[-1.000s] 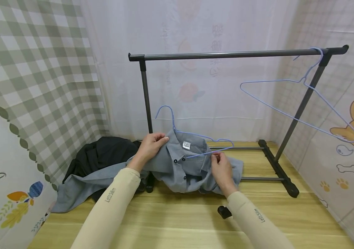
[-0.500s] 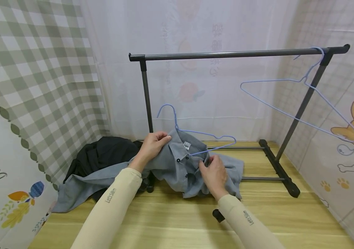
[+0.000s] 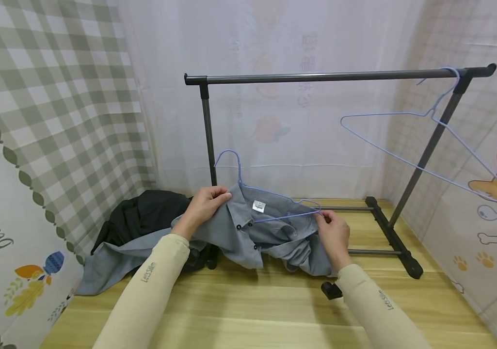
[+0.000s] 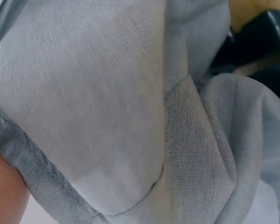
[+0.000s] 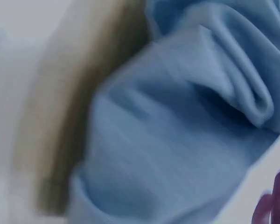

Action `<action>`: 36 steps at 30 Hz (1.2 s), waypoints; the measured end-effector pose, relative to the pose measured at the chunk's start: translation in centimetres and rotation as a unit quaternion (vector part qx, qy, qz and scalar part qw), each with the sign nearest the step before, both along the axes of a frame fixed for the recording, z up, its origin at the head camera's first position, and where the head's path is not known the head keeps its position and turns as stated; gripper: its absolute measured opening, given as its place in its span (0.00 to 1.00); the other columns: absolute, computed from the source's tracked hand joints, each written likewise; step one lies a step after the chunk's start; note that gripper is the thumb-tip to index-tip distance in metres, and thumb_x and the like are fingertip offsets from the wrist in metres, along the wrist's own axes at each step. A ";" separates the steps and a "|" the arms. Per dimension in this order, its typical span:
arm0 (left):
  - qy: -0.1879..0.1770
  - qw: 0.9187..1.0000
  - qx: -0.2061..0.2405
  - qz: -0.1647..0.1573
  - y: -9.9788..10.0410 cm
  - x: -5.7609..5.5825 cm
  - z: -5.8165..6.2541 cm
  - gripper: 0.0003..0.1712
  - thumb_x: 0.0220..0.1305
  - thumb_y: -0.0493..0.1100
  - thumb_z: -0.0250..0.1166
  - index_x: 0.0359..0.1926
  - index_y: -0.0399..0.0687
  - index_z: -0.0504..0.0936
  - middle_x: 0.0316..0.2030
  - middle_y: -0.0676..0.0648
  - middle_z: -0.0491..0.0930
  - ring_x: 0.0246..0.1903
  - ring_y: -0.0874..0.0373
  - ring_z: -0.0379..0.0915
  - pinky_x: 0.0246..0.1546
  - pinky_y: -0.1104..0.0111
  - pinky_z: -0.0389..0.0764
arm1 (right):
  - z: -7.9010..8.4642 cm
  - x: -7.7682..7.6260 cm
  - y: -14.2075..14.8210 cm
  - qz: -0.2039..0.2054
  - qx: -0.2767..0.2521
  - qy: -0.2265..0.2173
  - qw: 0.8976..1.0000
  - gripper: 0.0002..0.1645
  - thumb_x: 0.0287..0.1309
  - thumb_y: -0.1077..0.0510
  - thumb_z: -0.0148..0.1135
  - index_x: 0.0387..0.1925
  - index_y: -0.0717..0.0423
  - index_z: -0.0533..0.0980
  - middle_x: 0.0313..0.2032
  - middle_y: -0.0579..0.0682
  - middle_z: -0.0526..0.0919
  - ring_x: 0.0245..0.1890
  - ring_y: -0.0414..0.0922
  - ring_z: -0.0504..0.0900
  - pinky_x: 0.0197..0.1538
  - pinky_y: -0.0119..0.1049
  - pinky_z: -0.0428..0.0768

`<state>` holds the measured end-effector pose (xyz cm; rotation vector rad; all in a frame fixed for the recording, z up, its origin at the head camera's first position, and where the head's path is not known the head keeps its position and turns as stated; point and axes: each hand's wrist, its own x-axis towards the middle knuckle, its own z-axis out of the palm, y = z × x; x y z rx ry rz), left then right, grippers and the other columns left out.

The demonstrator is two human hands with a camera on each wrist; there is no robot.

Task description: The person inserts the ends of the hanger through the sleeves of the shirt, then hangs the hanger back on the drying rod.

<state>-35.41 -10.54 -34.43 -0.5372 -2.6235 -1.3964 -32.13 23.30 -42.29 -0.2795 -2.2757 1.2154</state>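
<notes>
A grey-blue button-up shirt (image 3: 226,245) is held up in the middle of the head view, with a white label (image 3: 259,207) inside its neck. My left hand (image 3: 202,207) pinches the shirt near the left shoulder. A blue wire hanger (image 3: 239,169) has its left arm inside the shirt there, and its hook sticks up past the collar. At the hanger's right end, my right hand (image 3: 333,236) pinches the other side of the shirt, which lies behind that exposed end. Cloth fills most of the left wrist view, and blurred shirt fabric (image 5: 177,140) most of the right.
A black garment rack (image 3: 300,77) stands behind the shirt, its base on the wood-grain surface (image 3: 231,310). Another blue hanger (image 3: 383,115) hangs from the bar's right end. Dark clothing (image 3: 143,215) lies in a heap at left. Patterned curtains enclose the space.
My right hand first moved left and dipped into the shirt front, then swung right, drawing the shirt's right side out to the hanger's end. My left hand kept its pinch, shifting slightly left.
</notes>
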 end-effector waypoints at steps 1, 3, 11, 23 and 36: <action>0.006 1.000 -0.009 0.000 -0.1 -0.1 -0.1 0.15 0.73 0.48 0.60 0.47 0.42 0.85 0.42 0.45 0.83 0.40 0.52 0.74 0.45 0.61 0.73 | 0.4 0.0 0.3 0.008 -0.004 -0.002 1.000 0.14 0.66 0.55 0.62 0.42 0.64 0.83 0.36 0.59 0.84 0.38 0.53 0.79 0.41 0.41 0.71; 0.016 1.000 -0.021 0.005 -0.2 -0.1 -0.3 0.15 0.73 0.48 0.61 0.49 0.43 0.85 0.44 0.45 0.83 0.42 0.52 0.75 0.47 0.60 0.74 | 1.2 -0.1 0.8 0.026 -0.015 -0.007 1.000 0.16 0.69 0.54 0.59 0.44 0.65 0.82 0.39 0.60 0.83 0.40 0.51 0.78 0.42 0.39 0.71; 0.150 0.985 -0.086 0.014 0.5 -0.2 -0.9 0.11 0.71 0.43 0.62 0.44 0.41 0.87 0.40 0.44 0.85 0.37 0.50 0.79 0.42 0.56 0.78 | 3.7 0.0 0.9 -0.002 -0.026 0.037 0.999 0.18 0.69 0.52 0.58 0.42 0.64 0.83 0.35 0.57 0.81 0.33 0.47 0.74 0.36 0.35 0.69; 0.339 0.922 -0.167 0.086 2.4 -0.3 -1.8 0.07 0.66 0.40 0.67 0.40 0.41 0.87 0.37 0.44 0.86 0.38 0.49 0.84 0.40 0.57 0.82 | 5.2 1.0 -4.4 0.028 0.038 0.178 0.983 0.08 0.64 0.59 0.63 0.33 0.61 0.82 0.29 0.54 0.83 0.26 0.47 0.77 0.30 0.37 0.71; 0.306 0.945 -0.078 0.082 5.1 0.8 -1.6 0.09 0.66 0.42 0.66 0.41 0.42 0.88 0.39 0.44 0.87 0.40 0.50 0.84 0.41 0.58 0.82 | 2.8 3.4 -10.4 0.270 0.233 0.196 0.913 0.07 0.64 0.60 0.66 0.41 0.58 0.83 0.33 0.47 0.83 0.28 0.40 0.79 0.33 0.36 0.79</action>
